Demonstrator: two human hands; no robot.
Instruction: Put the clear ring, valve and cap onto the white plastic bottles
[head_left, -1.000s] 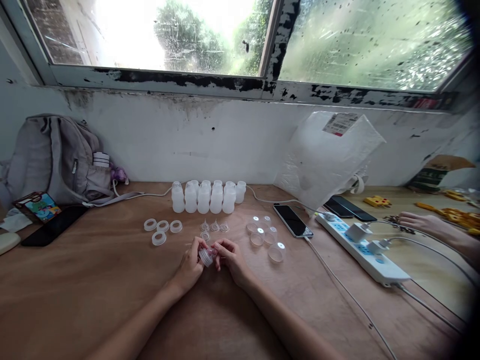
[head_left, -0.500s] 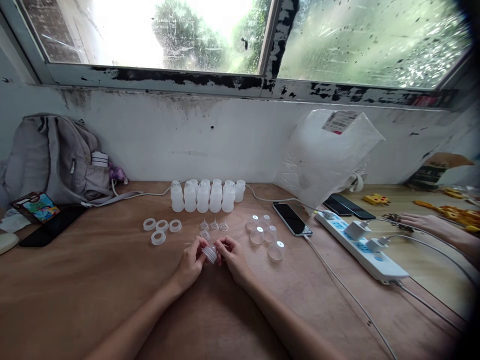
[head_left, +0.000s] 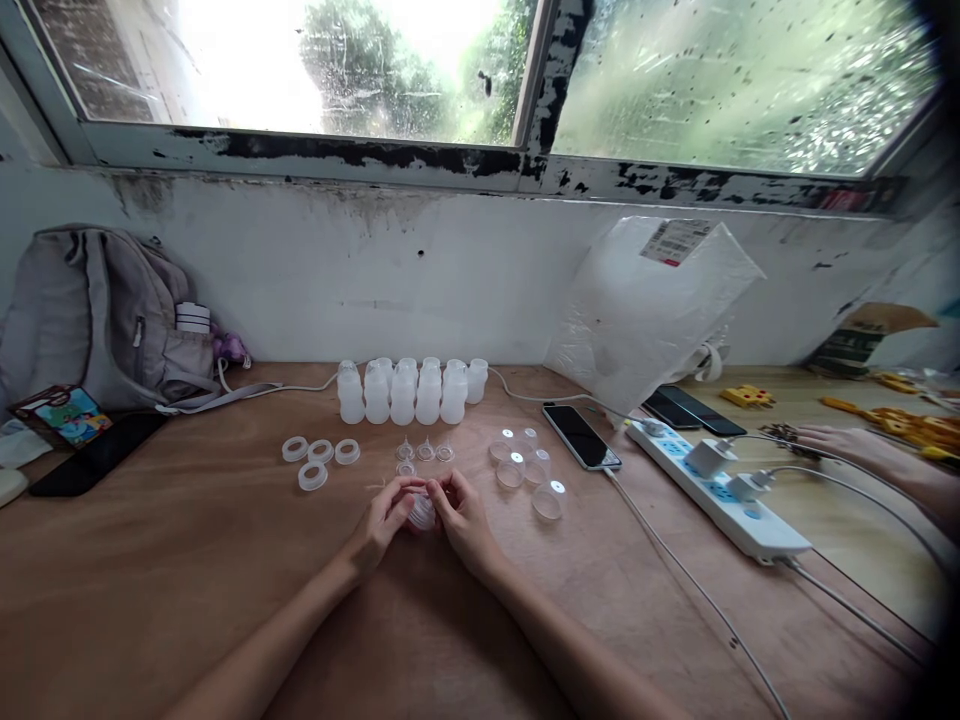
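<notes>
Between both hands is a translucent ridged screw ring [head_left: 422, 513], tilted, its inside partly hidden by fingers. My left hand [head_left: 386, 520] is closed on its left side, and my right hand [head_left: 460, 515] pinches at its upper right edge. Just beyond my fingers lie several clear bottle nipples [head_left: 425, 450]. To the left are several loose white screw rings [head_left: 313, 475]. Several clear domed caps [head_left: 547, 502] sit right of my right hand. Frosted small bottles [head_left: 403, 392] stand upright in rows at the back.
A phone [head_left: 581, 437] on a charging cable lies right of the caps, beside a white power strip [head_left: 720, 490] with plugs. A plastic bag [head_left: 645, 310] leans on the wall. At left sits a grey backpack [head_left: 105, 310]. Another person's hand [head_left: 847, 442] rests at far right.
The screw ring has turned in my hands, with its ridged side now lower. My left fingers have shifted over its top, closer to my right fingers. The view has moved slightly.
</notes>
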